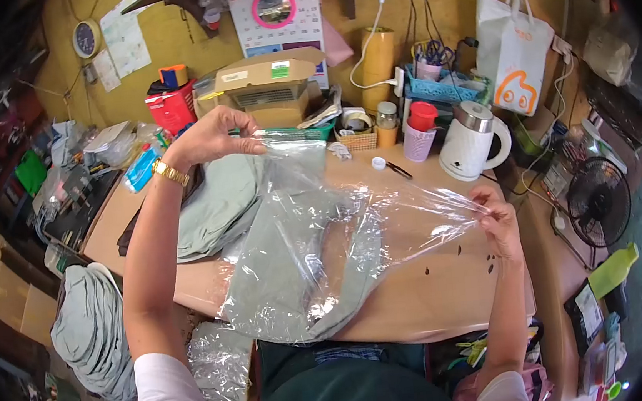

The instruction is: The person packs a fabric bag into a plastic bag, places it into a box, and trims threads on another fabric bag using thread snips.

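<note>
A clear plastic bag [427, 220] is stretched between my two hands above the table. Its upper left edge is pinched between the thumb and fingers of my left hand [214, 136], which has a gold watch at the wrist. Out to the right, my right hand [498, 222] grips another edge, pulling the film into tight creases. Folded grey-green cloth [283, 250] shows through the film at the table's front edge; the glare hides how much of it lies inside. Behind it, more grey-green cloth [217, 206] is piled on the table, close to my left forearm.
Cardboard boxes [268, 89], a lilac cup [419, 143] and a white kettle [468, 142] line the back of the tan table [431, 298]. A black pair of tweezers or similar tool [398, 170] lies near them. Stacked cloth [92, 331] stands at left, a fan [598, 201] at right.
</note>
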Demonstrator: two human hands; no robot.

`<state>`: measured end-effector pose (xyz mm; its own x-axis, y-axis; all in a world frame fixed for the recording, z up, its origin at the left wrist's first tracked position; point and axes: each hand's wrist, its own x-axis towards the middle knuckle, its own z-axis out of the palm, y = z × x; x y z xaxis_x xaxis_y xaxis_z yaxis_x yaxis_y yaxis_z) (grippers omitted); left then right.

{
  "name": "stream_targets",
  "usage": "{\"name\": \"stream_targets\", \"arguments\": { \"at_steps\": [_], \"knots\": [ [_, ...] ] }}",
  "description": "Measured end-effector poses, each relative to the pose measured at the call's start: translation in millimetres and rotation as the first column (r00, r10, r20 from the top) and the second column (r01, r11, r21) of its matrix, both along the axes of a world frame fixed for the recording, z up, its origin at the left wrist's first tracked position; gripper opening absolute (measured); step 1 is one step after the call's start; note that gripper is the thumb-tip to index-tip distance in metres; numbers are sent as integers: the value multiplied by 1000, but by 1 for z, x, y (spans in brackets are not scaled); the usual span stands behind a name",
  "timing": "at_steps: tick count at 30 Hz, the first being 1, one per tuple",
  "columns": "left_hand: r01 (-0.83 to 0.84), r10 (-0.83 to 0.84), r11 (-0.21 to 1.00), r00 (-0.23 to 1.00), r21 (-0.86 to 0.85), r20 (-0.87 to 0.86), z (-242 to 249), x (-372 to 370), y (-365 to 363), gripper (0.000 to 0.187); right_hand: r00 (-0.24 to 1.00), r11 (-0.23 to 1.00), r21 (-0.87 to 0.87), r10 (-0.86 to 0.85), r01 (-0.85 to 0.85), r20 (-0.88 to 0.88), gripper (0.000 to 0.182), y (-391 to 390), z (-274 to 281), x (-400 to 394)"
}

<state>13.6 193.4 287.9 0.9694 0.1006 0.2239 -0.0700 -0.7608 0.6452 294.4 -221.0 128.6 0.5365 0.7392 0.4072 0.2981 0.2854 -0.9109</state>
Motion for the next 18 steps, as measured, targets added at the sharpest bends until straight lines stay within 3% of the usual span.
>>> {"name": "stream_targets", "arguments": {
  "at_steps": [1, 2, 3, 5, 6, 7, 9, 11, 13, 15, 18],
  "knots": [
    [-38, 37, 993, 999, 112, 11, 2, -2, 4, 25, 998, 980, 195, 40, -32, -39, 19, 8, 0, -2],
    [-42, 47, 992, 998, 120, -33, 3, -3, 8, 22, 994, 923, 382, 87, -52, -73, 21, 14, -1, -4],
    [-54, 58, 992, 998, 117, -29, 2, -3, 14, 22, 993, 923, 379, 98, -64, -70, 21, 17, -3, -2],
    [-99, 89, 953, 995, 288, 48, -2, -3, 23, 24, 954, 854, 498, 258, -151, -155, 24, 21, -6, 2],
    [-121, 116, 971, 993, 205, 38, -1, -6, 26, 21, 906, 788, 526, 416, -321, -71, 26, 25, 7, 2],
    [-127, 121, 971, 992, 202, 42, -1, -8, 29, 21, 904, 787, 523, 421, -327, -68, 26, 25, 15, 1],
    [74, -40, 961, 990, -268, 132, 2, -14, 32, 18, 946, 885, 384, 316, -264, -78, 27, 21, 31, 4],
    [76, -45, 959, 992, -272, 117, 11, -21, 33, 15, 968, 922, 301, 250, -244, 20, 27, 19, 41, 16],
    [34, -44, 999, 968, 42, 246, 22, -22, 24, 17, 980, 948, 256, 170, -191, 102, 28, 16, 46, 31],
    [7, -29, 996, 963, 84, 267, 33, -24, 13, 20, 970, 937, 267, 192, -226, 146, 30, 14, 54, 35],
    [-259, 106, 868, 930, 423, 352, 43, -21, 4, 26, 987, 960, 264, 55, -95, 154, 37, 17, 66, 29]
  ]
}}
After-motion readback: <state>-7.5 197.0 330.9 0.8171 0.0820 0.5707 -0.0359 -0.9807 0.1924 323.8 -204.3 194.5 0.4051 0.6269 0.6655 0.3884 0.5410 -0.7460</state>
